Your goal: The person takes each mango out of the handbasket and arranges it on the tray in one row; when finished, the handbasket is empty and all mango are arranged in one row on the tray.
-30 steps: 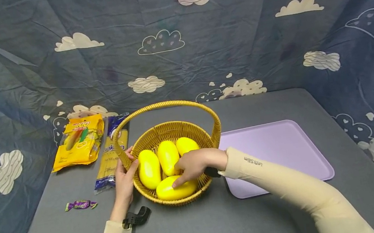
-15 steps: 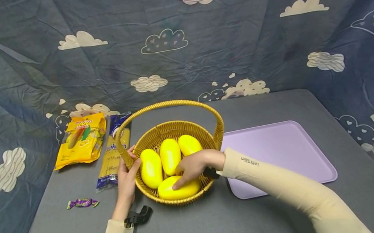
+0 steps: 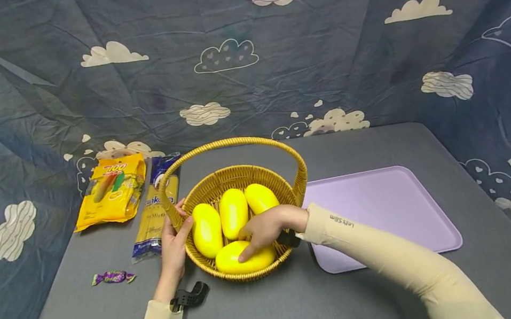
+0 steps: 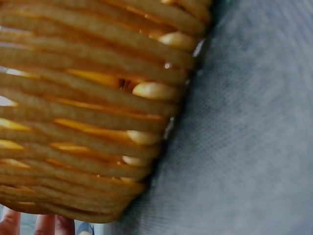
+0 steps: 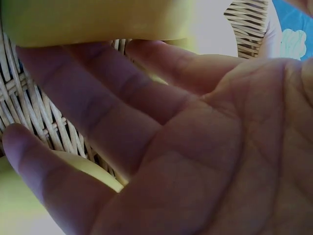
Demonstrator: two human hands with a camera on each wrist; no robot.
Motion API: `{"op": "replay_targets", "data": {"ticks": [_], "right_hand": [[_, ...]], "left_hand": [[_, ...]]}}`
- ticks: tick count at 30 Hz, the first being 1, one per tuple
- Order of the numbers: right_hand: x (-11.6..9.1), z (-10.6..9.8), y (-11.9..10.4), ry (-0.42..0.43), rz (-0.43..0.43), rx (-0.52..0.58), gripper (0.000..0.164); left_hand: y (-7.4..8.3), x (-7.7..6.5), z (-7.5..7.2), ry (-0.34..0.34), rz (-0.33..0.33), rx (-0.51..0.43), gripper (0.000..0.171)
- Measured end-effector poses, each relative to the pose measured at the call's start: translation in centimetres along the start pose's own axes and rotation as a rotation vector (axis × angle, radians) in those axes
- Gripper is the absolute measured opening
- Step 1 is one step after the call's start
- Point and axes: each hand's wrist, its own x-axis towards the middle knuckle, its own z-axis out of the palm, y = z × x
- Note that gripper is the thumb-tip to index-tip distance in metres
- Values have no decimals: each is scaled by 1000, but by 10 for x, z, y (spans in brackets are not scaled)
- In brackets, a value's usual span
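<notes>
A golden wicker basket (image 3: 243, 174) with a tall arched handle holds several smooth yellow mangoes (image 3: 206, 230). My left hand (image 3: 173, 251) holds its left rim, with the thumb over the edge. In the left wrist view, the woven basket wall (image 4: 88, 112) fills much of the picture, and fingers (image 4: 45, 225) show below it. My right hand (image 3: 266, 228) reaches inside, one digit lying on top of the front mango (image 3: 256, 261). The right wrist view shows the palm with nearly straight fingers (image 5: 93, 107), some tips hidden at the underside of a mango (image 5: 98, 22).
A lavender tray (image 3: 378, 208) lies on the grey table (image 3: 276, 316) right of the basket, partly under the right sleeve. To the left are a yellow candy bag (image 3: 110, 200), a pasta packet (image 3: 150, 227) and a purple wrapped candy (image 3: 113, 277). Cloud-patterned cloth hangs behind.
The whole scene shifts slightly right in the head view. Both hands keep their places at the basket, and the mangoes stay nearly still.
</notes>
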Motion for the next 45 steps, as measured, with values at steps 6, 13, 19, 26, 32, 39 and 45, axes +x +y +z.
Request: {"op": "replay_targets", "data": {"ticks": [6,13,19,26,32,39,45], "right_hand": [[-1,-1,1,7,-27,33,44],[-1,0,1,9,-38,79,39],[-2,0,-1,34,-66,100,39],[-4,0,-1,66,-84,98,41],[-10,-2,2,66,-89,73,43],[-18,-6,6,50,-86,49,50],[-21,-6,10,59,-104,63,52]], "left_hand": [[0,1,0,-7,11,-5,27],[1,-1,0,-3,-7,3,28],[-1,1,0,-9,0,3,27],[-2,1,-1,-11,14,0,27],[-3,1,-2,-11,15,-2,28],[-2,0,-2,-10,9,-4,28],[-2,0,-2,-17,17,2,27]]}}
